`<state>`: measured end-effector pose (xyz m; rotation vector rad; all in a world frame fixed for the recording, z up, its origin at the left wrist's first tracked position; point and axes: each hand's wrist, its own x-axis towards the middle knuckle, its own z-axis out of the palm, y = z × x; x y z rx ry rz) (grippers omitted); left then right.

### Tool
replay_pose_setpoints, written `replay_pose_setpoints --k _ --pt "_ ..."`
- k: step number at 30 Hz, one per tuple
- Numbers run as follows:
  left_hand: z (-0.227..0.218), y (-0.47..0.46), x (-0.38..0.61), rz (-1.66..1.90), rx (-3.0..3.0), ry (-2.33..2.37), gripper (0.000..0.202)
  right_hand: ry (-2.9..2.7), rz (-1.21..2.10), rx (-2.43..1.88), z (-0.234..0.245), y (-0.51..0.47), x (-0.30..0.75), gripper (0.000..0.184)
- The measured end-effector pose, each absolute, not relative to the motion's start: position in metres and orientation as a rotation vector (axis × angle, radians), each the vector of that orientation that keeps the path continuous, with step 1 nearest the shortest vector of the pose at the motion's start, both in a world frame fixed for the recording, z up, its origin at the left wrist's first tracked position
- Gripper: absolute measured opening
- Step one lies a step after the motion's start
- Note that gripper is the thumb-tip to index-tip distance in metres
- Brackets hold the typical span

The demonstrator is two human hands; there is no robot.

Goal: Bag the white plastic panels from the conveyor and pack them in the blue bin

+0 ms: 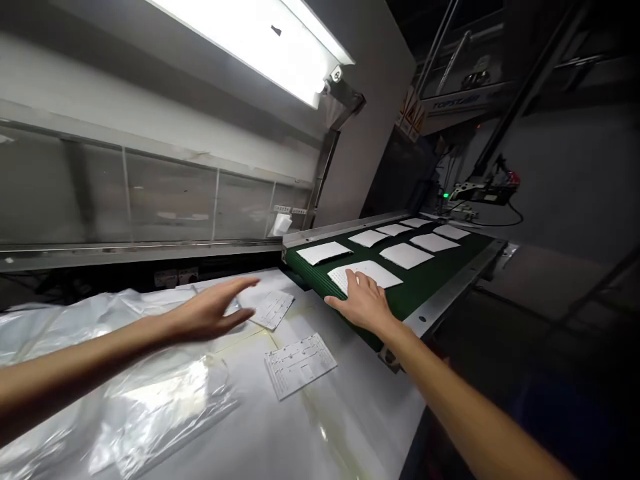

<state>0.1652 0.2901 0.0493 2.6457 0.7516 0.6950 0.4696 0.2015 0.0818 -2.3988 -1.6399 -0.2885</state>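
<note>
My right hand [364, 301] is over the near end of a green conveyor belt [325, 273]. Its fingers reach over a white molded plastic panel [383, 273], apart from the thumb; whether the fingertips press on the panel I cannot tell. Left of the belt, my left hand [215, 310] hovers with thumb and fingers apart and nothing between them. Nearest to it lies a white panel with raised lines [273, 310] on the white-covered table [370, 413]. Another such panel [301, 365] lies closer to me, its ribbed side up.
Several more white panels [407, 255] lie along the belt. Clear plastic bags [165, 400] cover the table's left side. A metal rail [450, 287] edges the belt. A bright lamp [260, 40] hangs above, and a machine arm [485, 190] stands over the far end.
</note>
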Motion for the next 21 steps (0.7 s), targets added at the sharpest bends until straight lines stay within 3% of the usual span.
replay_pose_setpoints --k 5,8,10,13,17,21 --pt "0.060 0.394 0.369 0.825 2.573 0.800 0.060 -1.673 -0.254 -2.650 0.088 0.262 0.529 0.100" --pt "0.052 0.421 0.434 0.867 2.528 0.813 0.063 -1.711 -0.218 -2.787 0.093 0.282 0.542 0.078" --pt "0.046 0.430 0.452 0.886 2.481 0.832 0.051 -1.734 -0.249 -2.834 0.099 0.284 0.542 0.057" --pt "0.052 0.437 0.447 0.952 2.382 0.867 0.033 -1.746 -0.440 -2.802 0.107 0.266 0.529 0.049" --pt "0.085 0.429 0.392 1.049 2.205 0.889 0.043 -1.669 -0.874 -2.595 0.118 0.210 0.510 0.036" --pt "0.094 0.382 0.294 0.840 2.060 0.812 0.052 -1.603 -1.142 -2.360 0.133 0.150 0.514 0.039"
